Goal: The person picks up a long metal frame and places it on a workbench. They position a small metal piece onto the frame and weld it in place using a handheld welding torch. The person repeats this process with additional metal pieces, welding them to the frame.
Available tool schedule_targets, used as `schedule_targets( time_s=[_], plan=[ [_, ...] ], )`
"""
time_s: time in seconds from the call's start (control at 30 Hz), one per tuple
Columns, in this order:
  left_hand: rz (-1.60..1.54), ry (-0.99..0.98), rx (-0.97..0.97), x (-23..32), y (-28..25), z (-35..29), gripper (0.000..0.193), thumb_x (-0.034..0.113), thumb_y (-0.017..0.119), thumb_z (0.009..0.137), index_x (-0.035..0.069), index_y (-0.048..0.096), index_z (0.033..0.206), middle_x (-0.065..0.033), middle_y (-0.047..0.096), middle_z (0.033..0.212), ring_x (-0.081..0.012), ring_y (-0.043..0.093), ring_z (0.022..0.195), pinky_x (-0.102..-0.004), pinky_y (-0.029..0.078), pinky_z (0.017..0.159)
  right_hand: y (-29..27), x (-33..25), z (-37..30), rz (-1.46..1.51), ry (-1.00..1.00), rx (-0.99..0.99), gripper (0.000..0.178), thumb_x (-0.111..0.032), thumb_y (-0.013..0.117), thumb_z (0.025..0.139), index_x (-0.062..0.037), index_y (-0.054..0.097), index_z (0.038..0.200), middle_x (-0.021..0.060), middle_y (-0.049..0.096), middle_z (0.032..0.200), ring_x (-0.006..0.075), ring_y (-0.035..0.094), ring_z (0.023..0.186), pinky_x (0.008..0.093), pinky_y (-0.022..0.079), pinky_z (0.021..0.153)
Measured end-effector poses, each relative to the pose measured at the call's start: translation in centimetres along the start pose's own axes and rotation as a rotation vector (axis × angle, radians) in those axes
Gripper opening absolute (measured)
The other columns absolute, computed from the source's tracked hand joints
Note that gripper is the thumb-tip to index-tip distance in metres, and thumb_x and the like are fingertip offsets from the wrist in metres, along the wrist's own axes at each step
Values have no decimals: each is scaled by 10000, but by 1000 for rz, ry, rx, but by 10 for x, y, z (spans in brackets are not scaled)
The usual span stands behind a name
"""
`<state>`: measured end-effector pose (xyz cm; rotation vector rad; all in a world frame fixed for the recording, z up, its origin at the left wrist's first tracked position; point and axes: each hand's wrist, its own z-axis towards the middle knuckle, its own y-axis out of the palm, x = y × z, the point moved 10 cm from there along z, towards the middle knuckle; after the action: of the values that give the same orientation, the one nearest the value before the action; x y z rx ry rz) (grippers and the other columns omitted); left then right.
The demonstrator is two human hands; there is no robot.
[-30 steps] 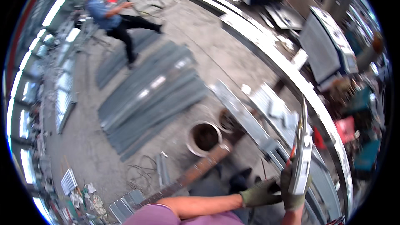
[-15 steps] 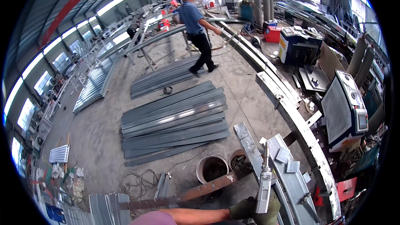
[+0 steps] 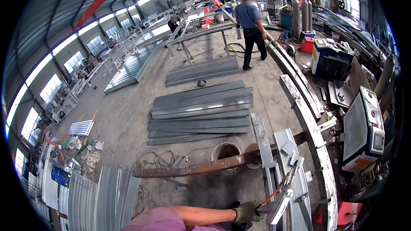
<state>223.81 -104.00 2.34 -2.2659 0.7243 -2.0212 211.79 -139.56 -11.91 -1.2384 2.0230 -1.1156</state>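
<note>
My left hand [image 3: 247, 213], in a dark green glove, reaches in from the lower edge with its fingers closed round the dark handle of a handheld welding gun [image 3: 281, 203]. The gun has a silver boxy body, a thin nozzle and a red hose. Its nozzle slants up and right, near small square metal plates [image 3: 290, 148] lying on a long grey steel section [image 3: 284, 137]. Whether the tip touches them I cannot tell. My right hand does not show. Beneath the steel section runs a rusty brown beam [image 3: 188, 169].
Grey metal strips [image 3: 201, 102] lie stacked on the floor ahead. A bucket [image 3: 226, 152] stands behind the brown beam. A long whitish beam [image 3: 314, 139] curves past on the right, beside a white and blue machine [image 3: 364, 126]. A person [image 3: 250, 30] is farther off.
The view has swung, so the scene sits farther right and lower strips show at left. The gun has tilted rightward. A second glove beside it has gone from sight. The person has walked right.
</note>
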Motion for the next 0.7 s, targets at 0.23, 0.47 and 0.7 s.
schedule_targets(
  time_s=[0.23, 0.47, 0.7],
  plan=[
    [89, -41, -159, -48, 84, 30, 461, 272, 808, 754, 49, 670, 1133, -203, 723, 991, -430, 710, 978, -494, 558, 848, -17, -8, -22, -117, 25, 107, 647, -344, 805, 873, -11, 644, 1403, 269, 702, 1312, 394, 690, 1231, 482, 543, 1062],
    [99, -156, -268, -54, 94, 24, 476, 232, 808, 734, 59, 694, 1162, -221, 731, 1055, -419, 715, 1013, -513, 561, 876, -10, 29, -57, -184, 133, 171, 669, -306, 797, 830, 0, 633, 1402, 259, 673, 1363, 411, 661, 1272, 475, 533, 1081],
    [67, -165, -118, -6, 59, -4, 549, 247, 790, 851, 81, 629, 1350, -73, 643, 903, -236, 643, 863, -413, 556, 861, -20, 42, -78, -151, -105, 226, 616, -260, 763, 792, 26, 635, 1322, 266, 669, 1303, 446, 634, 1262, 521, 511, 1068]
  ],
)
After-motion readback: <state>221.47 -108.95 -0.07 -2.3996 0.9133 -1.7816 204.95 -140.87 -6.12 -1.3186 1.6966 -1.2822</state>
